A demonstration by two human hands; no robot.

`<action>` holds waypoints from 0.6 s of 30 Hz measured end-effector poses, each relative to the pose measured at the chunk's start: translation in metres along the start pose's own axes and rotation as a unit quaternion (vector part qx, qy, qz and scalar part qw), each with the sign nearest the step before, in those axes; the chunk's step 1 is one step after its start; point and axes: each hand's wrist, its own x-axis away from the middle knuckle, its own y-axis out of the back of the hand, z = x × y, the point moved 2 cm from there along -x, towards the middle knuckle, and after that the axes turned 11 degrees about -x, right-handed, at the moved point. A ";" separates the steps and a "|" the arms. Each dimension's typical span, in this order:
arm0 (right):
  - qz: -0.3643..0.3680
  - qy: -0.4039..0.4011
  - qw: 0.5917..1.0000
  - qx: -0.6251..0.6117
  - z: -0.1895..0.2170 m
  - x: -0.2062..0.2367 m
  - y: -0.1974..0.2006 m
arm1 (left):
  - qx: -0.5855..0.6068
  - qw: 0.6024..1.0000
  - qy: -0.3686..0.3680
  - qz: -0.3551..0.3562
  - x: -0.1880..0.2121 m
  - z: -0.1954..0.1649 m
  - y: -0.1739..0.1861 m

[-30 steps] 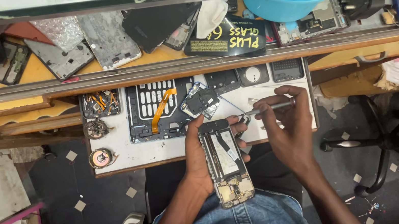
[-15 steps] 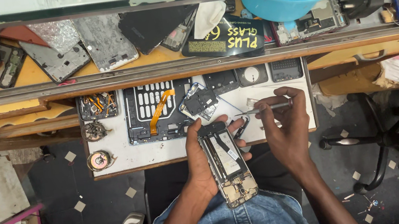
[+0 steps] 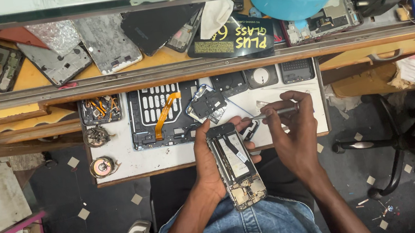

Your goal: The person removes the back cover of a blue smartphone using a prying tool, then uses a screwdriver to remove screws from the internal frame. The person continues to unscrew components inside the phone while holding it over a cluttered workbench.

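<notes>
Left hand (image 3: 208, 159) is wrapped around the opened phone (image 3: 236, 165), fingers curled over its right edge, thumb side on the left; the phone lies lengthwise over the lap, its insides facing up, top end at the front edge of the white tray (image 3: 118, 168), lower end over the denim (image 3: 265, 226). Right hand (image 3: 292, 132) is pinched shut on a thin metal tool (image 3: 271, 113), held nearly level with its tip pointing left, just beside the phone's top right corner; contact cannot be told. Compared with half a second ago: the phone has turned slightly, now closer to upright in the view and less slanted; the tool sits at about the same height, tip a little nearer the phone's top. Both hands otherwise hold the same grips. On the tray: a black frame (image 3: 164, 114) with an orange flex strip (image 3: 164, 115), a small dark board (image 3: 207, 103) just above the phone, round parts (image 3: 102, 166) at the left edge. Shelf (image 3: 158, 69) behind carries phone shells and a blue bowl (image 3: 299, 2), unchanged.
</notes>
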 end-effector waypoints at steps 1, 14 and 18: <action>0.001 0.001 1.000 0.001 0.000 0.000 0.000 | 0.001 1.000 0.000 0.001 0.000 0.000 0.000; 0.000 0.009 0.998 -0.055 0.012 0.004 0.001 | -0.005 1.000 0.000 -0.004 0.003 -0.002 -0.003; 0.027 0.020 0.999 -0.039 0.018 0.007 -0.001 | -0.006 1.000 0.006 -0.010 0.003 -0.002 -0.003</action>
